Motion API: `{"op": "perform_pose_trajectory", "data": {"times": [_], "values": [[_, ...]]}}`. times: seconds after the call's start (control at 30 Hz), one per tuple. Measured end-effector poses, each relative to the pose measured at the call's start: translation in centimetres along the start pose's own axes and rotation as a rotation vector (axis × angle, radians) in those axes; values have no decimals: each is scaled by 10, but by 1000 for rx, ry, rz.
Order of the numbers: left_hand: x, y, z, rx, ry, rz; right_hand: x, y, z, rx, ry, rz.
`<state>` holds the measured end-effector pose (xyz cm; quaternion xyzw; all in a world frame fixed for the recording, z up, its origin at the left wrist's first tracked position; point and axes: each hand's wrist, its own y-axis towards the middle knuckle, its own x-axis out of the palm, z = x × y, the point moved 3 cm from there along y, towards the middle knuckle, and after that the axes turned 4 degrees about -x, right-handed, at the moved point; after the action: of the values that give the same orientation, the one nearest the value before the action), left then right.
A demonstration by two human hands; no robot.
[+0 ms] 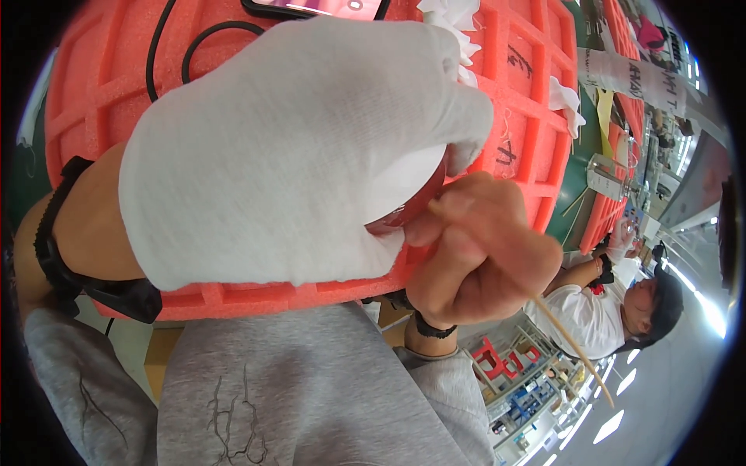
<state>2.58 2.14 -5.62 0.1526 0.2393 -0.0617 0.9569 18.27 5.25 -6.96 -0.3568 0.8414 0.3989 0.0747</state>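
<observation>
My left hand (303,147), in a white cloth glove, is closed around a shiny dark red piece with a curved edge (420,199). Most of that piece is hidden under the glove, and its kind does not show. Close against its lower right edge is my bare right hand (489,245), pinching a thin wooden stick (571,338). The stick's long end sticks out behind the hand, down to the right. Its short tip points at the red piece; whether it touches is unclear.
Beneath my hands lies a pink foam tray (536,147) with square compartments. A phone (326,6), a black cable (210,35) and crumpled white tissue (565,101) rest on it. A clear bottle (606,177) stands on the green table beyond. Another person (587,314) sits at the right.
</observation>
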Motion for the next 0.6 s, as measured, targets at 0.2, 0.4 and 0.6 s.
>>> {"op": "perform_pose_trajectory", "data": {"times": [0.2,0.4,0.6], "values": [[1,0,2,-133,12,-51,-3,-6,-2,131,108,100],[0,3,3,-77,0,-34,-3,-6,0,97,116,114],[1,2,-2,3,12,9,-6,1,-3,110,-27,48]]}}
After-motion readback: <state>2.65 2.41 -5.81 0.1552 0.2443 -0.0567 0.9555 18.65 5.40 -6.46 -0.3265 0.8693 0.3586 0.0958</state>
